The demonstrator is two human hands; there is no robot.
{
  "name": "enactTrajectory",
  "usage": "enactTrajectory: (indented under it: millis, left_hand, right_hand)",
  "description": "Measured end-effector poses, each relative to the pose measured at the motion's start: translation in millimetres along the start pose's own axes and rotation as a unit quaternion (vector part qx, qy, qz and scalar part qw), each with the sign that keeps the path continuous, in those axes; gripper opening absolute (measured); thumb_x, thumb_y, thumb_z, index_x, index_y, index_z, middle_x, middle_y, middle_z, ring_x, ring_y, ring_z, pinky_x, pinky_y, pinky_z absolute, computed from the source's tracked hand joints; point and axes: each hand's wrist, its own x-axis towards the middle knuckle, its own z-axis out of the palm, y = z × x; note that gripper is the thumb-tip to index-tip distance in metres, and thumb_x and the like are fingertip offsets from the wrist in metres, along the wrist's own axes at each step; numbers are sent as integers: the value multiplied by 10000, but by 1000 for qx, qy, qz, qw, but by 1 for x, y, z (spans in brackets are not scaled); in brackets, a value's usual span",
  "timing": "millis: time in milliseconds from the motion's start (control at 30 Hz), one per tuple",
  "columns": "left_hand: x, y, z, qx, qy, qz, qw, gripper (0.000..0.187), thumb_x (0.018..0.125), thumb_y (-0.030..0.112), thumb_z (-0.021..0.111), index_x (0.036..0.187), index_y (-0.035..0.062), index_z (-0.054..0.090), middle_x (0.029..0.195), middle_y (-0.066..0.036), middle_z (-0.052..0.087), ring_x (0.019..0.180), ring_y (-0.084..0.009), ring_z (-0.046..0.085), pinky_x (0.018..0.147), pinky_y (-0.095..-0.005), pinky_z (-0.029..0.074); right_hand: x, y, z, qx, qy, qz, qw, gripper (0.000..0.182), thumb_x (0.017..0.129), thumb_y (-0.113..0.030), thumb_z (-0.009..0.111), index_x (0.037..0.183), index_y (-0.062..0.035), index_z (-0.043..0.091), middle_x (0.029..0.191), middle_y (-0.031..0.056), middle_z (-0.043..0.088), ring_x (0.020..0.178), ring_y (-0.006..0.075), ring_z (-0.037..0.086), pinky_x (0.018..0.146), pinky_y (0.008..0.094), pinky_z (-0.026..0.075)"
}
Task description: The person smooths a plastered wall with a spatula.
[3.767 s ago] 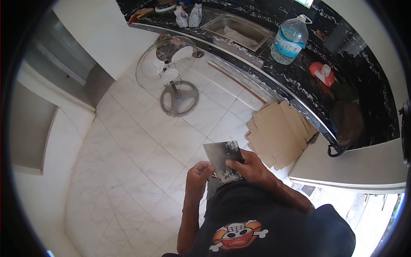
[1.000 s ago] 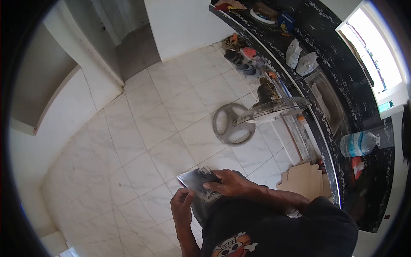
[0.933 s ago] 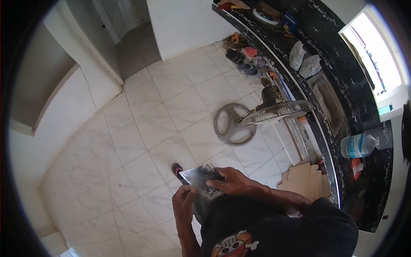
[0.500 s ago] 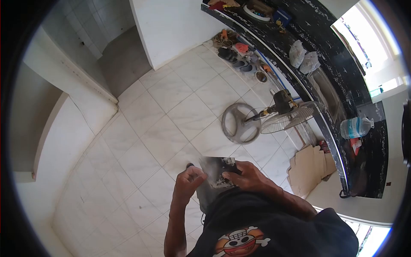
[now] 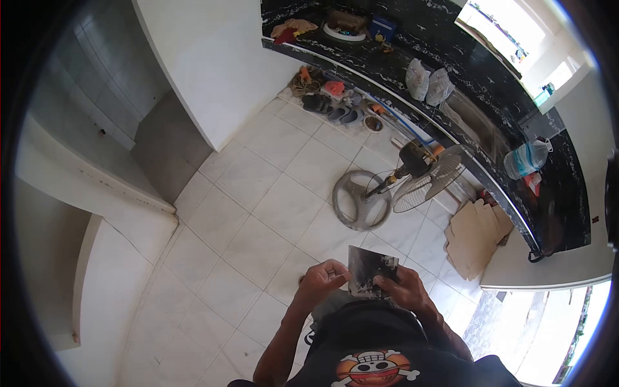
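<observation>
A flat, black, squarish piece with white patches [image 5: 365, 264], like a piece of tile, is held in front of my body. My right hand [image 5: 407, 290] grips its right side, with the thumb lying over the face. At the left edge of this piece is my left hand [image 5: 322, 282], its fingers curled and thumb pressed towards them. Whether those fingertips pinch the edge or something small cannot be made out.
A pedestal fan [image 5: 422, 177] with a round grey base stands on the tiled floor [image 5: 258, 219]. Beyond it runs a black counter [image 5: 380, 64] with bags and a water bottle [image 5: 527, 158]. Shoes [image 5: 345, 116] lie below, flattened cardboard [image 5: 474, 235] leans at right.
The view has shifted, so both hands and the black piece now appear further right and slightly lower. My right hand keeps its grip, and the left stays by the piece's left edge.
</observation>
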Motion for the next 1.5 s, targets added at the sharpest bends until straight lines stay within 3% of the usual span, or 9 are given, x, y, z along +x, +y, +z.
enactTrajectory:
  millis: [233,333,367,533,700,733,833,1167,1500]
  left_hand:
    - [16,9,18,14,-55,-13,998,328,879,284,739,1024,-1,665,916,-16,655,757,-44,554,663,-200,434]
    - [21,22,22,95,-87,-60,990,283,921,258,703,1025,1,648,950,-27,662,889,-67,582,821,-222,456]
    - [22,23,26,99,-86,-54,990,255,922,240,701,1007,4,652,933,-17,661,872,-65,577,820,-216,454]
    - [21,-6,23,6,-104,-51,993,185,917,173,703,984,9,650,921,-12,653,857,-70,582,806,-216,457]
    - [22,-10,33,-85,-98,-57,990,104,895,93,710,915,26,633,905,-28,643,843,-96,583,804,-251,462]
    - [24,-14,33,-110,-102,-37,988,93,890,73,708,898,31,626,892,-29,636,834,-104,578,800,-264,460]
    - [23,-19,37,-105,-110,-23,988,70,897,24,670,885,25,600,853,-30,581,814,-122,540,798,-289,426]
    - [43,-18,79,-85,-176,-75,978,54,935,56,636,946,21,596,924,-56,621,853,-146,569,793,-312,444]
    - [66,-13,129,-124,-252,-125,952,199,956,187,649,1035,15,589,1090,-106,653,1045,-205,618,994,-382,458]
  right_hand:
    - [-26,17,-2,15,85,23,996,400,925,-296,600,1182,10,621,957,140,687,898,180,622,815,339,498]
    - [-35,20,0,11,108,18,994,397,918,-294,606,1176,8,626,952,145,690,879,198,636,806,342,504]
    - [-38,23,1,18,117,16,993,395,918,-293,607,1173,8,628,953,146,692,873,205,641,801,343,506]
    - [-52,27,9,71,97,32,992,398,930,-309,602,1180,-1,632,993,131,695,920,215,636,842,344,492]
    - [-59,24,2,139,93,65,984,399,970,-337,577,1199,-14,626,956,61,674,902,123,584,819,317,473]
    - [-63,19,3,205,109,40,972,402,973,-336,571,1205,-11,616,933,75,671,878,129,581,797,323,477]
    - [-65,37,2,183,136,-3,974,447,967,-388,576,1148,17,626,887,86,655,845,141,578,770,328,468]
    - [-85,69,-23,301,189,-24,935,443,962,-407,598,1114,7,646,870,36,651,793,85,551,687,276,456]
    - [-90,104,-48,402,201,-33,893,448,950,-370,633,1144,34,629,932,48,668,836,88,602,708,257,484]
